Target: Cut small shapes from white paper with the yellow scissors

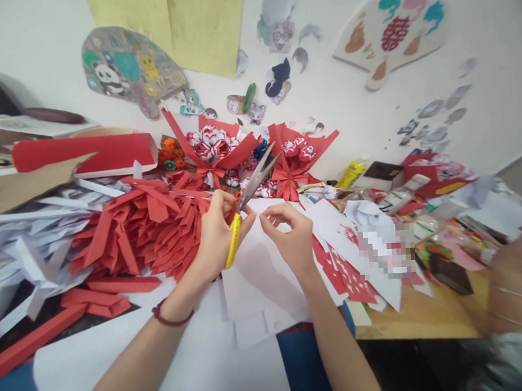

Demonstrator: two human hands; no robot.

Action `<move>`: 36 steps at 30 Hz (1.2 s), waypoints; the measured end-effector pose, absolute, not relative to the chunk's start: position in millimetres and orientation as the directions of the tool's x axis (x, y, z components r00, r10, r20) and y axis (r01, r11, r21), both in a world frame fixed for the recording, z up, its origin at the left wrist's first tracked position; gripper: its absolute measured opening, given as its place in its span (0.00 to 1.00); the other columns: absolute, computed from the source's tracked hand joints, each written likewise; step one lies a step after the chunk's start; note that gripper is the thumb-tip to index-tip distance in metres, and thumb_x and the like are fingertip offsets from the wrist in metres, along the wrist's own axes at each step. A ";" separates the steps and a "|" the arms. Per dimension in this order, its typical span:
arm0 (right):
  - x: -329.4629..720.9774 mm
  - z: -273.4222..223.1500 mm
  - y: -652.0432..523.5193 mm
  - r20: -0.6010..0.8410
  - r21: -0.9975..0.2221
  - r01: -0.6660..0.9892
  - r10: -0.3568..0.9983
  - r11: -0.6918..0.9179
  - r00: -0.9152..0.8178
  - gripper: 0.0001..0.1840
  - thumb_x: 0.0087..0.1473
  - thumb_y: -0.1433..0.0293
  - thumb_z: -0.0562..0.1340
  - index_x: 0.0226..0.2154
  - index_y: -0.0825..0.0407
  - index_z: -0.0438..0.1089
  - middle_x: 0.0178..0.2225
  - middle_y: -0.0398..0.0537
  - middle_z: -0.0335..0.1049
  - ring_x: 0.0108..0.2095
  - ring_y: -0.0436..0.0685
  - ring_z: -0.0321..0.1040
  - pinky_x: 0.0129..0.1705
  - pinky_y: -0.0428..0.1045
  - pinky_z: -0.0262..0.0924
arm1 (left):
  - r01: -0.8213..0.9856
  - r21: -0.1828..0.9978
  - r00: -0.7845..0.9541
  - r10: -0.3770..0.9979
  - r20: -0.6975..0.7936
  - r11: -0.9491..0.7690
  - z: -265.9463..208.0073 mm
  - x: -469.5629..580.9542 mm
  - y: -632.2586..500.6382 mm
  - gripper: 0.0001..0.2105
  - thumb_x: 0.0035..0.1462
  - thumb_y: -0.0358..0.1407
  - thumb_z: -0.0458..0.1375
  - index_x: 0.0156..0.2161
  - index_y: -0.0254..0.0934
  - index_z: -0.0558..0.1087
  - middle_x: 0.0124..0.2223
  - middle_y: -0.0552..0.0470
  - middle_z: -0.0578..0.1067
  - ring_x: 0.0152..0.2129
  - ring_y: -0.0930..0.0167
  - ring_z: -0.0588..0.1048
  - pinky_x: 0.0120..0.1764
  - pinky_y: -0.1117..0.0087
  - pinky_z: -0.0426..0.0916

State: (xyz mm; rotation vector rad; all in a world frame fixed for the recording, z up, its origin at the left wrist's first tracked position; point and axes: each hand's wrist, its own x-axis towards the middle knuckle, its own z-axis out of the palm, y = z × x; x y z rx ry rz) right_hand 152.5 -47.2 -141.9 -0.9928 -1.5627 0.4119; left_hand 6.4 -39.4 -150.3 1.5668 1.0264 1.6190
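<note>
My left hand (217, 236) is closed round a pair of scissors (248, 191) with yellow and orange handles. The blades point up and to the right, slightly apart. Just to the right, my right hand (290, 235) has its thumb and forefinger pressed together in a pinch. Whatever lies between those fingertips, if anything, is too small to make out. The two hands' fingertips almost meet. Beneath them lie stacked white paper sheets (265, 283). A heap of folded red paper pieces (135, 225) sits left of my left hand.
Folded white paper strips (36, 248) and a red roll (84, 155) are at left. Red-wrapped paper bouquets (212, 148) stand along the wall. Cut red paper (348, 272) and a yellow bottle (351, 173) lie right. Another person's arm (517, 281) is at the far right.
</note>
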 end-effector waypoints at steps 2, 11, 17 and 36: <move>153.0 -141.8 -46.5 0.626 -0.735 0.360 0.779 0.574 0.036 0.01 0.51 0.73 0.63 0.29 0.52 0.72 0.31 0.43 0.71 0.29 0.49 0.65 0.33 0.46 0.61 | 0.059 0.876 -0.071 0.873 0.482 -0.479 -150.6 6.9 -38.5 0.18 0.47 0.35 0.66 0.36 0.41 0.59 0.35 0.54 0.75 0.23 0.77 0.68 0.25 0.76 0.61; 156.7 -138.8 -45.7 0.620 -0.756 0.287 0.784 0.588 0.025 0.01 0.50 0.73 0.64 0.28 0.53 0.72 0.31 0.43 0.72 0.29 0.48 0.65 0.32 0.45 0.62 | 0.068 0.875 -0.082 0.871 0.484 -0.480 -151.6 8.7 -35.8 0.18 0.46 0.35 0.67 0.36 0.40 0.61 0.35 0.55 0.75 0.22 0.77 0.69 0.27 0.76 0.64; 158.7 -139.8 -44.4 0.597 -0.785 0.230 0.801 0.575 0.035 0.01 0.50 0.73 0.65 0.28 0.53 0.73 0.31 0.44 0.72 0.29 0.48 0.66 0.32 0.44 0.62 | 0.087 0.871 -0.100 0.865 0.491 -0.484 -151.1 8.7 -35.0 0.19 0.45 0.36 0.68 0.37 0.40 0.61 0.36 0.54 0.75 0.22 0.78 0.69 0.27 0.77 0.64; 159.3 -142.0 -42.3 0.533 -0.813 0.275 0.846 0.514 -0.005 0.05 0.51 0.68 0.65 0.30 0.53 0.74 0.32 0.45 0.73 0.30 0.50 0.68 0.34 0.46 0.63 | 0.037 0.879 -0.042 0.878 0.476 -0.475 -150.4 6.6 -38.9 0.18 0.49 0.35 0.65 0.36 0.41 0.58 0.34 0.55 0.75 0.24 0.76 0.68 0.29 0.75 0.64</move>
